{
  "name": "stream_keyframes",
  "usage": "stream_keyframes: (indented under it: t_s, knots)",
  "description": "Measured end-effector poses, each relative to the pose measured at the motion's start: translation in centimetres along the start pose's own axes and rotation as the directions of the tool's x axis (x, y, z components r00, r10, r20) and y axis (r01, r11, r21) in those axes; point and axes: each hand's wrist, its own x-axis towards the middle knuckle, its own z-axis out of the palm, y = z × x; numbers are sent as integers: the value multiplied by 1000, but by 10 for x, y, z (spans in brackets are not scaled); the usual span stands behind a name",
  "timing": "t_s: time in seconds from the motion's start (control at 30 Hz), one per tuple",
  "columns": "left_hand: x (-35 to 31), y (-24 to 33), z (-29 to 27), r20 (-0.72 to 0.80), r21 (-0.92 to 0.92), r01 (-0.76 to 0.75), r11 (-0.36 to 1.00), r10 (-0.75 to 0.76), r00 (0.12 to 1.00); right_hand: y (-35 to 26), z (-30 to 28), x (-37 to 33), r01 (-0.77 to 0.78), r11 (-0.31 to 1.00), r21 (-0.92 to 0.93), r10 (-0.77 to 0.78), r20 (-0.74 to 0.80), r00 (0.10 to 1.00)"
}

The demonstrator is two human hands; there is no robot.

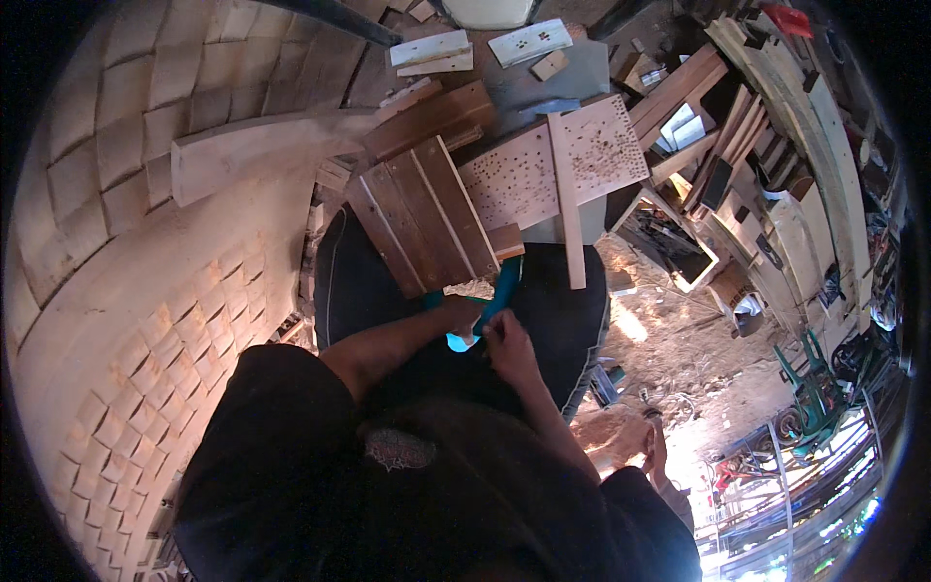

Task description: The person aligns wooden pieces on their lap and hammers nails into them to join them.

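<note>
Between my knees, my left hand (462, 315) is closed against a teal-blue piece (501, 291) whose kind I cannot make out. Close beside it, my right hand (509, 341) has its fingers pinched together; whatever they hold is too small or hidden to name. Just beyond the hands lies a brown wooden panel (407, 209) with pale strips along it, tilted over my lap. A pale board (499, 179) dotted with many small holes or marks sits behind it. Across that board rests a hammer (565, 204), its wooden handle pointing toward me.
White-topped wood blocks (432, 50) lie at the far side. On the left a long plank (262, 150) leans by a wall of woven-look wooden tiles (145, 97). Stacked timber (805, 126) and an open-topped box (669, 238) stand right, above a sawdust-covered floor (669, 359).
</note>
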Motion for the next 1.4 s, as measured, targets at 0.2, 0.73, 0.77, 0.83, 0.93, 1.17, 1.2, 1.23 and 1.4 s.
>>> stream_keyframes:
  t_s: [0.2,0.73,0.77,0.83,0.93,1.17,1.2,1.23,1.4]
  knots:
    - [28,-8,6,-23,-162,-46,986,43,999,1,-9,35,196,980,42,-199,65,978]
    - [44,-39,5,-159,-372,-145,917,92,983,30,-3,41,448,893,49,-451,66,890]
    - [47,-38,-6,-153,-321,-142,936,97,983,30,-3,40,462,886,43,-464,54,884]
    - [49,-36,-31,-133,-220,-151,964,124,983,35,-3,39,479,876,63,-482,41,875]
    - [34,-27,-60,-138,-104,-182,978,167,976,37,-1,36,566,821,81,-563,-51,825]
    - [-75,43,-51,-750,-255,-468,846,132,648,41,-1,33,600,763,241,-504,-360,785]
    - [-87,49,-43,-754,-466,-576,672,40,656,40,2,33,579,755,307,-482,-340,808]
    - [-94,56,-35,-757,-462,-580,671,42,652,39,6,33,583,755,302,-486,-340,805]
    - [-129,80,-18,-954,-282,-705,650,-111,279,40,17,30,697,627,347,-609,-340,717]
